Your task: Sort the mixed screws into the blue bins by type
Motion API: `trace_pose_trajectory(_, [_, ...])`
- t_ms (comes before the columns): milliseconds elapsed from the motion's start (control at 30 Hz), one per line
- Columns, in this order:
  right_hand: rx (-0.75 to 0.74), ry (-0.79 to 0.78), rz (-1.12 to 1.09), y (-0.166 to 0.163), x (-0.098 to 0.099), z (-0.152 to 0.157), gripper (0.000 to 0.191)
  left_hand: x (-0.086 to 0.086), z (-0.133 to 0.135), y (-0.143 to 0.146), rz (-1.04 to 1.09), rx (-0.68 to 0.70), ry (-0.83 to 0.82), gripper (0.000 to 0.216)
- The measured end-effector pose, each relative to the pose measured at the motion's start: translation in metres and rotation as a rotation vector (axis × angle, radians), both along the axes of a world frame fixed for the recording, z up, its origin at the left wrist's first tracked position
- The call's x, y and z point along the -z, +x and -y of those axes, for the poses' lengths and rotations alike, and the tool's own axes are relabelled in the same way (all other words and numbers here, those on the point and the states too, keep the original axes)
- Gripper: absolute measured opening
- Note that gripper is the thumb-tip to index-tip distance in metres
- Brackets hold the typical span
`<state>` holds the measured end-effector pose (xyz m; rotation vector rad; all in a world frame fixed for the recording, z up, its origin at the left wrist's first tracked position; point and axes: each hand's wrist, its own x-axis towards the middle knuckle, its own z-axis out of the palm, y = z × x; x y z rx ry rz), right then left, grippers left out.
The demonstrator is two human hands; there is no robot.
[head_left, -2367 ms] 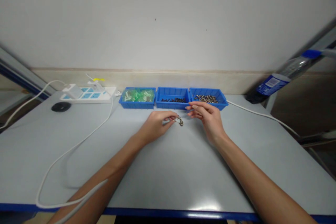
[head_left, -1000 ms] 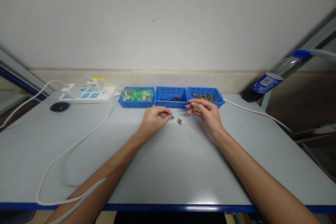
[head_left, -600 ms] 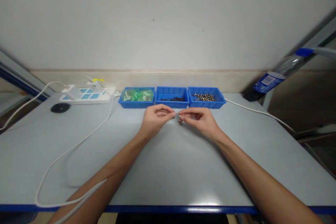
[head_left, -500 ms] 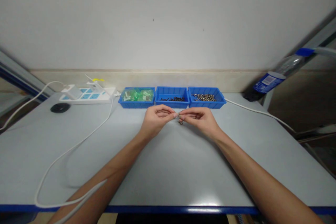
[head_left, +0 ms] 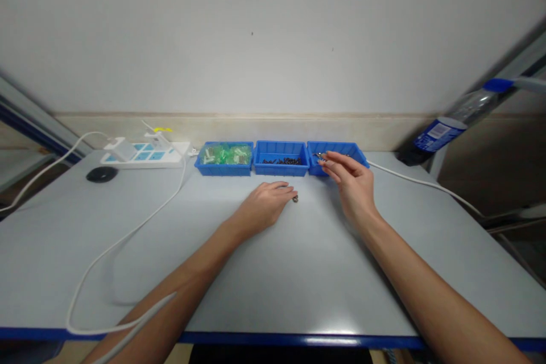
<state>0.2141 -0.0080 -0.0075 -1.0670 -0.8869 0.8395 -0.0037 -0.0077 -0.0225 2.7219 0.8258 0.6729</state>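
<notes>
My left hand (head_left: pixel 265 205) lies palm down on the grey table (head_left: pixel 273 273), fingers loosely flat and open. Its fingertips are next to a small metal part (head_left: pixel 294 199) lying on the table. My right hand (head_left: pixel 353 181) reaches to the right blue bin (head_left: pixel 360 157), fingers stretched out over its front left corner, where silver screws (head_left: pixel 319 155) show at the fingertips. I cannot see anything gripped in it. The middle blue bin (head_left: pixel 280 168) holds dark screws. The left blue bin (head_left: pixel 224 168) holds green and clear packets.
A white power strip (head_left: pixel 143 153) with plugged adapters sits at the back left, beside a black round disc (head_left: pixel 101 174). A white cable (head_left: pixel 128 233) loops across the left of the table. Another white cable (head_left: pixel 418 183) and a tilted plastic bottle (head_left: pixel 443 132) are at the right.
The hands were pinched together over the small metal part. Now they are apart: my left hand has flattened onto the table and my right hand has moved back right to the right bin.
</notes>
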Motion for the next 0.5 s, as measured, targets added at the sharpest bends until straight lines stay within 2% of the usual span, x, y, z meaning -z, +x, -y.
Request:
trace_pose_trajectory(167, [-0.034, -0.067, -0.013, 0.0005, -0.0051, 0.0009, 0.031, -0.0005, -0.0048, -0.0034, -0.039, -0.043, 0.034, 0.036])
trace_pose_trajectory(300, [-0.058, -0.086, -0.006, -0.0001, -0.0054, 0.001, 0.031, -0.0008, -0.0072, -0.0081, -0.041, -0.129, 0.048, 0.036])
trace_pose_trajectory(433, [-0.062, -0.092, 0.011, -0.0003, -0.0062, 0.0013, 0.027, -0.0026, -0.0068, -0.0072, 0.185, -0.184, 0.058, 0.023])
trace_pose_trajectory(500, [-0.086, -0.092, 0.024, -0.0009, -0.0064, 0.0017, 0.026, -0.0062, -0.0048, -0.0043, 0.33, -0.199, -0.01, 0.017])
